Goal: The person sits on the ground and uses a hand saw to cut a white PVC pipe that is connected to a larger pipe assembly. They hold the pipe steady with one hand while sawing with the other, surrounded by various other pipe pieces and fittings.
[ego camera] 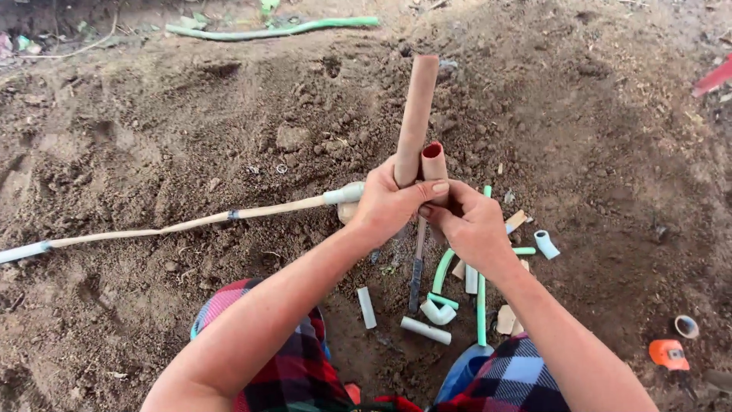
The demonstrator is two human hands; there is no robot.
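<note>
Gripping a long tan pipe [415, 114] at scene centre, left hand [385, 210] closed; right hand [465, 221] pinching a short red-mouthed tube [435, 164] at its 3 o'clock; risk: the tubes could slip apart into pipe offcuts [425, 329] at 6 o'clock on loose soil [152, 122].

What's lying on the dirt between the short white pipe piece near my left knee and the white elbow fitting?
In the head view, a dark hand tool lies on the soil between the short white pipe piece and the white elbow fitting, running lengthwise away from you.
</note>
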